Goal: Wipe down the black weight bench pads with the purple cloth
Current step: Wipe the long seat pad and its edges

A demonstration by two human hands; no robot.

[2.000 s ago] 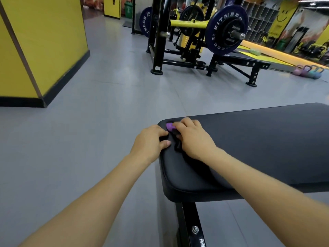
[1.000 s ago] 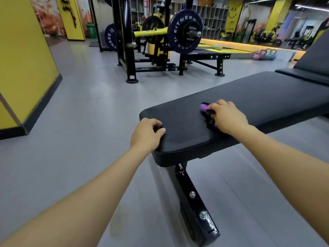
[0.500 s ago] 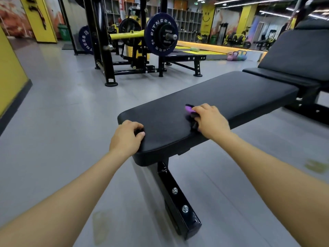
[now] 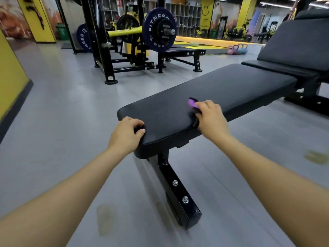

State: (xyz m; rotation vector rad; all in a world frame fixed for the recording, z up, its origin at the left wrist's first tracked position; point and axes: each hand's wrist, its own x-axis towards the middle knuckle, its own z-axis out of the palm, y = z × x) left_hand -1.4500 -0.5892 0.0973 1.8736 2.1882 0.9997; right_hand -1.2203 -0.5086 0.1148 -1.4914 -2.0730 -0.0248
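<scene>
Head view:
Right hand (image 4: 211,120): my fingers curl over the bunched purple cloth (image 4: 192,102), pressing it on the black padded vinyl bench seat (image 4: 222,88).
Left hand (image 4: 127,133): fingers curled, gripping the seat's end corner.
Risk: the cloth may slip out, being mostly bunched underneath.

The seat pad (image 4: 204,97) runs from near left to far right, with the inclined back pad (image 4: 299,45) beyond its far right end. The left hand (image 4: 124,134) rests on the pad's near left corner. The right hand (image 4: 211,120) lies on the near edge, further right, on the cloth (image 4: 192,102). The support leg (image 4: 178,189) stands beneath the near end, on the floor (image 4: 62,122). The barbell rack (image 4: 131,47) stands behind, well apart.
</scene>
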